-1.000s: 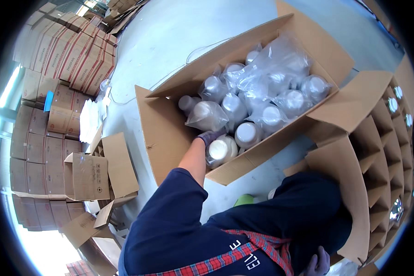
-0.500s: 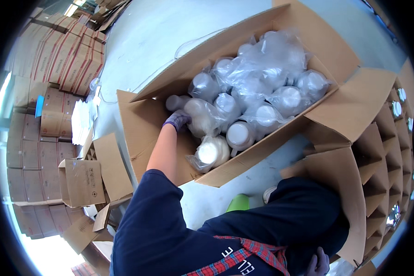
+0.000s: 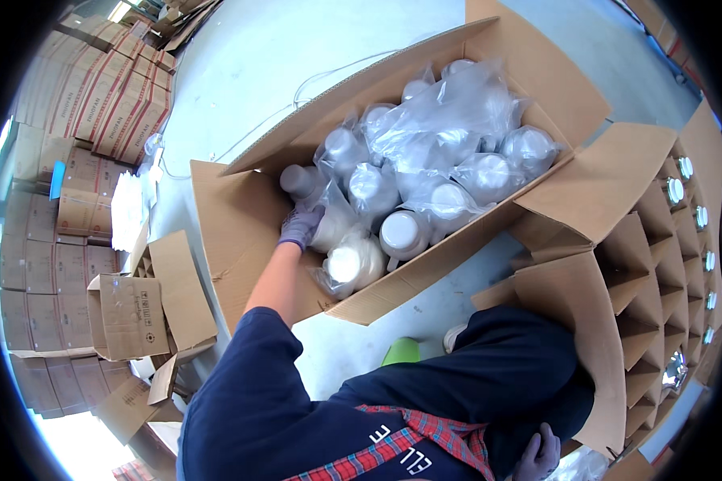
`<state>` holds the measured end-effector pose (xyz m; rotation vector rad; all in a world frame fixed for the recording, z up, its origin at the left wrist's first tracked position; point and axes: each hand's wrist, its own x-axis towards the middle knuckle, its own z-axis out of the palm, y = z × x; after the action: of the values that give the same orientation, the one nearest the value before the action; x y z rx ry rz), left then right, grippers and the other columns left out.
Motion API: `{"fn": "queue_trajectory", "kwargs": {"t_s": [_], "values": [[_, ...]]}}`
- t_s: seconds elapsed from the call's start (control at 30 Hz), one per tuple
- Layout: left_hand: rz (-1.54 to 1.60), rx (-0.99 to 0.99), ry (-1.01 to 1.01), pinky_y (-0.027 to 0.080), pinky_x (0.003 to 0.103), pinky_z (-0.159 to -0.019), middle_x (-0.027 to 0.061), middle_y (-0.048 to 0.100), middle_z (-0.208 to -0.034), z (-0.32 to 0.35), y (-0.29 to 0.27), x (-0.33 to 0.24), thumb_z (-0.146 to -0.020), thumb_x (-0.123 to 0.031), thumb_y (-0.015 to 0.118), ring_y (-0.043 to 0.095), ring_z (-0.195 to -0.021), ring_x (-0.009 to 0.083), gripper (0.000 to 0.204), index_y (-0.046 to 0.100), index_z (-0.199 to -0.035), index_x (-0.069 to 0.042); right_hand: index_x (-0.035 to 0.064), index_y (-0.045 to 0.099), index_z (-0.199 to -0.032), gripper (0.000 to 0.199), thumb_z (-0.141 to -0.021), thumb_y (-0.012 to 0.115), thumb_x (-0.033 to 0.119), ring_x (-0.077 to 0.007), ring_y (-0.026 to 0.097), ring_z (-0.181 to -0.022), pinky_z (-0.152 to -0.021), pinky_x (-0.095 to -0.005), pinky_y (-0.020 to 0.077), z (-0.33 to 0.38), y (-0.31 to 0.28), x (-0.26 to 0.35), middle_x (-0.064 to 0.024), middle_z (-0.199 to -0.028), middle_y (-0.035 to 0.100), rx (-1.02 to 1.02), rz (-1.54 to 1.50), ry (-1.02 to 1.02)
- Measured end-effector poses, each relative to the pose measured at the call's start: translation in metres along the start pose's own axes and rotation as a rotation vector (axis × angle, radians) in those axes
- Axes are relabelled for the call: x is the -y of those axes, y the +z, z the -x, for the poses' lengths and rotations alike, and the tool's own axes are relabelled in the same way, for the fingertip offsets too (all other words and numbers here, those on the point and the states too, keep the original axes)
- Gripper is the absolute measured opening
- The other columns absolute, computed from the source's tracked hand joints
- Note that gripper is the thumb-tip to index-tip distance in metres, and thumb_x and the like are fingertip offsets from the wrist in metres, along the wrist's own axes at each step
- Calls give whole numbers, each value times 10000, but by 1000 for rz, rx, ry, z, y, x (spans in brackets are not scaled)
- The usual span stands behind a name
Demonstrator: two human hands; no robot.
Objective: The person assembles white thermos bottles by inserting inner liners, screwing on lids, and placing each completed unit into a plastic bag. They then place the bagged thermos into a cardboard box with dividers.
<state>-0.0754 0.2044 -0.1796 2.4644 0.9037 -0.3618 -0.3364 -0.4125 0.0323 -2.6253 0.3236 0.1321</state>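
My left hand [image 3: 302,224], in a purple glove, reaches into the left end of a large open cardboard box [image 3: 425,287]. Its fingers are closed on a whitish container in a clear plastic bag [image 3: 334,221]; the fingertips are partly hidden. Around it sit several more round-topped containers, among them an unbagged-looking white-lidded one [image 3: 401,231], a bagged one [image 3: 346,264] nearer me, and a grey-white one [image 3: 298,181] just beyond my hand. My right hand [image 3: 537,455], gloved too, rests low beside my leg, fingers apart, holding nothing visible.
At right stands a cardboard box with divider cells [image 3: 648,297], some holding white-capped containers [image 3: 675,191]. Its flap [image 3: 594,321] comes up against my leg. Stacked cartons [image 3: 56,264] line the left, near a small open carton [image 3: 132,317]. A green object [image 3: 401,351] lies on the floor.
My left hand has sunk further round the bagged container, which has shifted slightly toward it. The whole view has moved a little; my right hand stays low by my leg.
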Motion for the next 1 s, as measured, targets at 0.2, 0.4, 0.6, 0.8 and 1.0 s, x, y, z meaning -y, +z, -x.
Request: {"fn": "queue_trajectory", "kwargs": {"t_s": [0.2, 0.4, 0.6, 0.8, 1.0], "values": [[639, 307, -326, 495, 439, -953, 116, 694, -1170, -59, -66, 16, -850, -525, 660, 645, -1057, 286, 603, 638, -1230, -57, 22, 710, -1119, 222, -918, 668, 108, -321, 664, -847, -777, -389, 530, -9, -5, -6, -161, -968, 702, 35, -58, -29], [384, -51, -320, 533, 428, -860, 117, 697, -1098, -96, -26, 18, -875, -314, 662, 666, -971, 266, 386, 668, -1156, -50, 19, 705, -1126, 225, -926, 656, 108, -322, 658, -855, -791, -390, 522, -5, -3, -6, -161, -970, 697, 38, -41, 27], [790, 170, -343, 545, 405, -799, 114, 709, -1032, -112, 30, 54, -810, -231, 732, 675, -903, 244, 317, 703, -1062, -40, 10, 689, -1152, 253, -922, 654, 112, -344, 650, -947, -854, -403, 516, 21, -4, 2, -167, -1048, 698, -47, -47, -13], [902, 65, -341, 551, 383, -734, 109, 715, -946, -96, 7, 50, -754, -153, 793, 677, -825, 220, 246, 733, -953, -21, -11, 660, -1179, 316, -879, 613, 76, -346, 645, -1021, -901, -403, 511, 35, -4, -6, -182, -1106, 681, -29, -15, 18], [1001, -350, 77, 498, 306, -735, 59, 671, -881, 45, -77, -70, -780, -107, 771, 600, -792, 156, 208, 691, -916, 29, 1, 682, -1136, 320, -831, 663, 98, -345, 659, -994, -892, -415, 521, 19, -11, 14, -183, -1084, 688, -32, -155, -84]]}}
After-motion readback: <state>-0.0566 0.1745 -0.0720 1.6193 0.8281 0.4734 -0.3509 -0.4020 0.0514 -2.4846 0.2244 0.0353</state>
